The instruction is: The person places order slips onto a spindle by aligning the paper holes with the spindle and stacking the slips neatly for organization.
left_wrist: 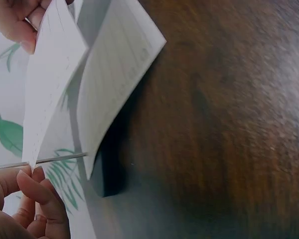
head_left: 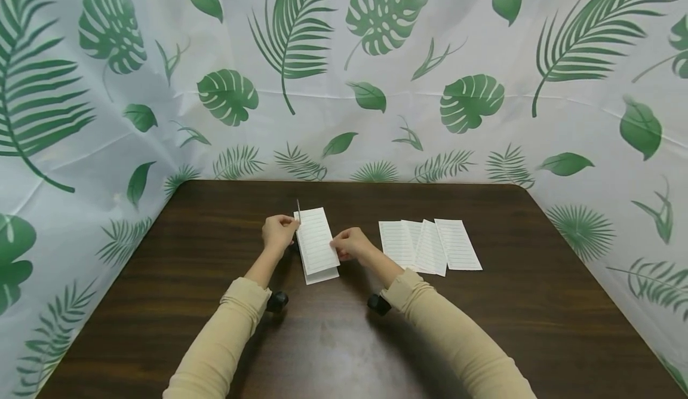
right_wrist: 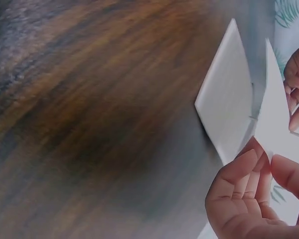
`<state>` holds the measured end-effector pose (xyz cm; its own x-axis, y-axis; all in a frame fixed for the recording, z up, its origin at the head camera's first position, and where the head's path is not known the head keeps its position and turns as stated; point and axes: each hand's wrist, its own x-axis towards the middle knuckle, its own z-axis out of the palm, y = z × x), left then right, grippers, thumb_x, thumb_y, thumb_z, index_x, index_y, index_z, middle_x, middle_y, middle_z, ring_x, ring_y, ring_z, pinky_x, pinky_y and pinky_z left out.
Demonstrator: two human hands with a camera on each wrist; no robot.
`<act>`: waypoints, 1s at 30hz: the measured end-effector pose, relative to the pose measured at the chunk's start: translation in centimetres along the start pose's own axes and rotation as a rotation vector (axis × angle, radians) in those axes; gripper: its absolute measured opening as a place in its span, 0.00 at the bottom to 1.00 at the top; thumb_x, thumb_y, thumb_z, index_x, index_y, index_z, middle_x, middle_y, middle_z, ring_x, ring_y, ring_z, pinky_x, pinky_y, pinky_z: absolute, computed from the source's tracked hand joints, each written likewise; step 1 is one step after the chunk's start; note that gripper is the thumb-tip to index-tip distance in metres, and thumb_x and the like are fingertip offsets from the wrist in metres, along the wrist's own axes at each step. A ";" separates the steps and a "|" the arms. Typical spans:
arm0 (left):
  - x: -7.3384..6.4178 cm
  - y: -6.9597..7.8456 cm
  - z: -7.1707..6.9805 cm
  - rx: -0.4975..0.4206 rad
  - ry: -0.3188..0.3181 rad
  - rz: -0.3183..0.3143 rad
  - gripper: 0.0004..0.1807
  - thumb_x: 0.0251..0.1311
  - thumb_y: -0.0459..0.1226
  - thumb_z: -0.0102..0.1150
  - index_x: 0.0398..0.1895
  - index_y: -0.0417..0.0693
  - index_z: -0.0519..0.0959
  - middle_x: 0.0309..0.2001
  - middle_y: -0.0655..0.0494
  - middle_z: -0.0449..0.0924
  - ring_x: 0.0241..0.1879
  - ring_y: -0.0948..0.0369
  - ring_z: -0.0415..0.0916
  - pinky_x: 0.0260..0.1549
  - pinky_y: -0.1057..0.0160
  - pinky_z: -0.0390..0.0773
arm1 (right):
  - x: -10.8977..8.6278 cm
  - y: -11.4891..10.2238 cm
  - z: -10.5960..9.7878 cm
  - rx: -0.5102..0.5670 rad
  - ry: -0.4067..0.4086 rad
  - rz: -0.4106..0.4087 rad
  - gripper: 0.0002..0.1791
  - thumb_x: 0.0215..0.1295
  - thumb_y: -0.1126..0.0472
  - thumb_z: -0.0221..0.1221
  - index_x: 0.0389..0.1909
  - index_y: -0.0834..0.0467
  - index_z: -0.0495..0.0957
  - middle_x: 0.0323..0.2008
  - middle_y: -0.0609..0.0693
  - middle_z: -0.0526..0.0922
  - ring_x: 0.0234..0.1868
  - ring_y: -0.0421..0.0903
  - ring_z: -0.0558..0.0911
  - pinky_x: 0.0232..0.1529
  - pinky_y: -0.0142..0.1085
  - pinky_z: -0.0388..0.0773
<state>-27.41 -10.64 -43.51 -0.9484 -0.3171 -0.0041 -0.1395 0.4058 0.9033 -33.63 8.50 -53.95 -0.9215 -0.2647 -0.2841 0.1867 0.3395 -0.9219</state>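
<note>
A lined white paper card (head_left: 317, 241) is held between both hands, raised above another lined card or stack (head_left: 322, 276). My left hand (head_left: 279, 232) pinches its left edge beside a thin metal rod (head_left: 298, 209). My right hand (head_left: 352, 245) pinches the opposite edge between thumb and fingers. In the left wrist view, the rod (left_wrist: 65, 158) runs past the upper card's corner to the lower card (left_wrist: 114, 64). A dark block (left_wrist: 108, 174) shows under that lower card; whether the rod joins it is hidden. The right wrist view shows a gap between the two cards.
Several lined cards (head_left: 414, 243) lie overlapping on the brown table (head_left: 344, 339), to the right of my right hand. Behind the table hangs a white curtain (head_left: 398, 112) with green leaves. A black wrist device (head_left: 276, 301) sits under each forearm.
</note>
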 end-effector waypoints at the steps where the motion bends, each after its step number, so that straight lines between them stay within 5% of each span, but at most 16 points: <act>1: 0.0 -0.2 0.0 0.021 0.002 0.004 0.09 0.58 0.36 0.60 0.34 0.37 0.83 0.32 0.44 0.84 0.13 0.63 0.73 0.12 0.74 0.72 | -0.6 -0.5 0.1 -0.005 0.002 0.007 0.06 0.58 0.62 0.61 0.29 0.62 0.81 0.21 0.53 0.80 0.19 0.43 0.79 0.23 0.35 0.82; 8: 0.3 -0.9 0.2 0.137 -0.014 0.027 0.10 0.57 0.37 0.60 0.34 0.37 0.84 0.35 0.41 0.85 0.13 0.67 0.73 0.14 0.71 0.77 | -8.6 -7.8 1.2 -0.203 0.030 0.079 0.12 0.62 0.66 0.56 0.39 0.72 0.79 0.21 0.57 0.80 0.17 0.40 0.75 0.26 0.34 0.82; 12: 0.4 -1.1 0.4 0.173 -0.028 0.005 0.10 0.57 0.36 0.60 0.34 0.37 0.84 0.34 0.42 0.85 0.12 0.69 0.69 0.13 0.71 0.74 | -10.2 -9.0 1.4 -0.244 -0.018 0.068 0.13 0.65 0.68 0.53 0.40 0.76 0.77 0.17 0.54 0.77 0.16 0.39 0.72 0.23 0.29 0.76; 17: 0.6 -1.5 0.4 0.217 -0.058 -0.039 0.10 0.58 0.37 0.58 0.35 0.38 0.84 0.36 0.42 0.84 0.12 0.69 0.68 0.14 0.71 0.74 | -8.9 -7.7 0.9 -0.273 -0.073 0.054 0.11 0.64 0.63 0.56 0.36 0.69 0.81 0.17 0.50 0.76 0.17 0.40 0.73 0.23 0.30 0.76; 21: 0.6 -1.7 0.6 0.285 -0.080 -0.054 0.11 0.58 0.38 0.58 0.34 0.39 0.84 0.33 0.45 0.85 0.13 0.68 0.69 0.18 0.67 0.75 | -5.8 -4.7 0.2 -0.318 -0.127 0.005 0.13 0.63 0.56 0.60 0.30 0.64 0.83 0.18 0.51 0.78 0.18 0.42 0.74 0.23 0.35 0.77; 27: 0.4 -2.0 0.9 0.332 -0.085 -0.040 0.10 0.59 0.38 0.57 0.33 0.39 0.83 0.29 0.47 0.84 0.12 0.69 0.68 0.26 0.60 0.79 | -7.8 -7.3 1.0 -0.460 -0.065 0.021 0.14 0.64 0.62 0.58 0.23 0.68 0.81 0.11 0.49 0.73 0.14 0.41 0.70 0.19 0.32 0.74; 30: 0.4 -2.1 1.1 0.318 -0.092 -0.038 0.10 0.59 0.37 0.56 0.34 0.38 0.81 0.35 0.43 0.84 0.10 0.69 0.70 0.28 0.60 0.82 | -5.2 -4.9 0.8 -0.503 -0.075 0.007 0.17 0.64 0.57 0.59 0.19 0.63 0.81 0.12 0.50 0.76 0.14 0.42 0.73 0.19 0.34 0.76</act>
<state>-27.79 -10.67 -45.84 -0.9605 -0.2645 -0.0865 -0.2433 0.6472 0.7225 -29.53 7.52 -48.19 -0.8904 -0.3184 -0.3253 -0.0107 0.7291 -0.6843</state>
